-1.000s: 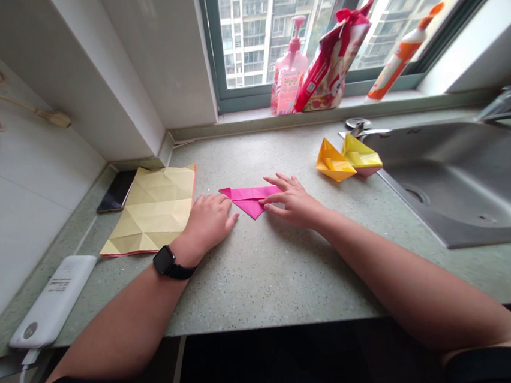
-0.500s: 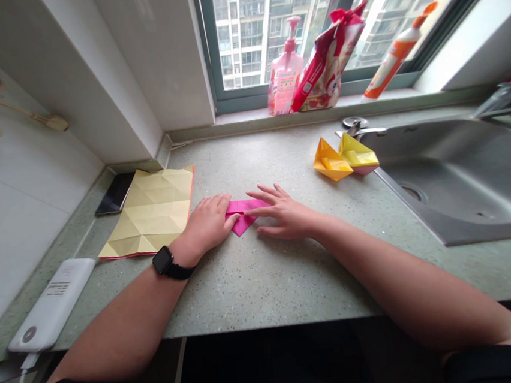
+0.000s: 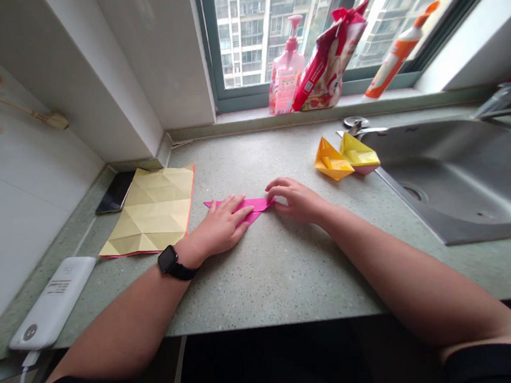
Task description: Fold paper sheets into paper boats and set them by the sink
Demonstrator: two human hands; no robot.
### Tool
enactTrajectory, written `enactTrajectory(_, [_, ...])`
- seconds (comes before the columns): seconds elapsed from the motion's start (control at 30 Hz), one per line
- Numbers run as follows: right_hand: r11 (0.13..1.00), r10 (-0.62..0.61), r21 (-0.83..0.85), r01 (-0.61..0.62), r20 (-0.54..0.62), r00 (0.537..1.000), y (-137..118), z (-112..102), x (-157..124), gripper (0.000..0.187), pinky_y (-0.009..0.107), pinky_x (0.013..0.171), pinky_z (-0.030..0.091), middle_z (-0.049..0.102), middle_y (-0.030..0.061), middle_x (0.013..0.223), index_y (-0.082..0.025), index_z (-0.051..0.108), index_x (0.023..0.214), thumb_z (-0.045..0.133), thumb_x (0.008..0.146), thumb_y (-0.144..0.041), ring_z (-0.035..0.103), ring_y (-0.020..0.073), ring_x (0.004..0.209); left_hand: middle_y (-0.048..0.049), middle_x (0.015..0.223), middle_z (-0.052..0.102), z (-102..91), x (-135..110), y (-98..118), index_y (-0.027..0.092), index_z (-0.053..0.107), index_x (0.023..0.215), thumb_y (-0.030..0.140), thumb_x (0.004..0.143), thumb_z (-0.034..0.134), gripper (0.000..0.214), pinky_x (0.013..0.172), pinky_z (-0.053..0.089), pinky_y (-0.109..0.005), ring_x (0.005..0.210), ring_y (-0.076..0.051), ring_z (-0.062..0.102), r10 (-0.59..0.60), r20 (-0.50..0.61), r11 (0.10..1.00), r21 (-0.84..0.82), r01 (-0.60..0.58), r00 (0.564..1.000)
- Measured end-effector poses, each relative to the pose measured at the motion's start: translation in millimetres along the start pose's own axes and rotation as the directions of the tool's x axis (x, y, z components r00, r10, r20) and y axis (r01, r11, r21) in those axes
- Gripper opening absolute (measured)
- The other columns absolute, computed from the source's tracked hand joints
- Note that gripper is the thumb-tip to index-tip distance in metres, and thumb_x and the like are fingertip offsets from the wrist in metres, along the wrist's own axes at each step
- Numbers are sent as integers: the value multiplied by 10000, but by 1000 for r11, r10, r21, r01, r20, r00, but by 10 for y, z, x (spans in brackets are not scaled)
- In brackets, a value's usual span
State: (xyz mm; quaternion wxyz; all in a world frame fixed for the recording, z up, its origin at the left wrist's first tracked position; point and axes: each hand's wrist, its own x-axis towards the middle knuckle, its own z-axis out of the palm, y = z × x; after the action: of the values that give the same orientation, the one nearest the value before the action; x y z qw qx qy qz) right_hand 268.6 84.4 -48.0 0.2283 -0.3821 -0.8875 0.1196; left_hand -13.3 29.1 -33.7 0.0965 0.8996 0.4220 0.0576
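A folded pink paper (image 3: 257,205) lies flat on the speckled green counter (image 3: 280,261). My left hand (image 3: 220,228), with a black watch on its wrist, lies flat on the paper's left half with fingers stretched out. My right hand (image 3: 296,199) has its fingers curled together, pinching the paper's right tip. Most of the pink paper is hidden under my left hand.
A creased yellow sheet (image 3: 153,210) and a dark phone (image 3: 113,193) lie to the left, a white power bank (image 3: 52,304) nearer. Two folded paper boats (image 3: 345,157) sit beside the steel sink (image 3: 462,177). A pink pump bottle (image 3: 287,74), red pouch (image 3: 328,58) and orange bottle (image 3: 398,54) stand on the sill.
My left hand slid right onto the pink paper and flattened on it. My right hand moved to the paper's right tip and curled into a pinch. The paper now lies wider and flatter.
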Motion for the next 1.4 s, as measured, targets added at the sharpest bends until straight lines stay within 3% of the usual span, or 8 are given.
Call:
enactTrajectory(0.1, [1000,-4,10,4,-7,1000,24,2,1,188,491,1080,568,762,76,1216,-281,796,961,718,908,-118,717,269,1157,-179,1768,386,-35,-6,45,240,496,1650,413,1143,484,536,1278,211,-832,1641,-447,334,-2,29,999,34,1,1000])
enactTrajectory(0.2, [999,-19,30,19,-1,1000,0,4,-9,174,494,1077,571,761,67,1239,-293,808,955,723,933,-143,716,268,1172,-154,1767,395,-8,-5,-3,244,545,1612,241,1117,469,501,1319,195,-776,1647,-414,334,-20,-22,998,59,22,1000])
enactTrajectory(0.33, [994,-66,88,63,33,997,-99,3,-23,124,487,1062,581,756,62,1274,-308,818,954,738,973,-216,720,265,1162,-154,1728,446,71,13,-120,221,571,1584,89,1032,490,573,1322,356,-619,1613,-350,405,42,-78,999,6,-42,996])
enactTrajectory(0.47, [989,-96,121,89,50,994,-166,-5,-29,89,469,1064,577,752,55,1286,-321,828,992,752,991,-275,719,249,1161,-142,1626,558,85,39,-140,229,628,1517,69,1024,506,532,1275,451,-574,1533,-311,502,149,-144,986,-52,-158,978])
enactTrajectory(0.6, [990,-71,123,63,59,996,-174,-18,-29,82,465,1064,572,753,58,1270,-318,833,1018,752,1006,-330,716,241,1154,-126,1500,658,18,42,-78,220,675,1450,53,1022,518,486,1195,539,-515,1405,-283,612,185,-157,976,-86,-200,970])
enactTrajectory(1.13, [995,-18,98,8,101,995,-182,-52,-8,150,503,1124,550,739,78,1335,-294,822,978,687,1040,-310,699,262,1227,-141,1507,673,-51,22,-8,196,689,1457,193,1096,511,403,1178,565,-487,1339,-274,678,196,-120,957,-194,-216,973])
enactTrajectory(1.4, [998,23,59,-27,66,998,-152,8,-30,139,560,1161,536,699,95,1412,-281,814,947,699,1026,-287,665,300,1299,-150,1525,652,-32,-12,2,206,558,1566,261,1126,487,449,1198,535,-510,1396,-288,636,169,-100,965,-185,-185,981])
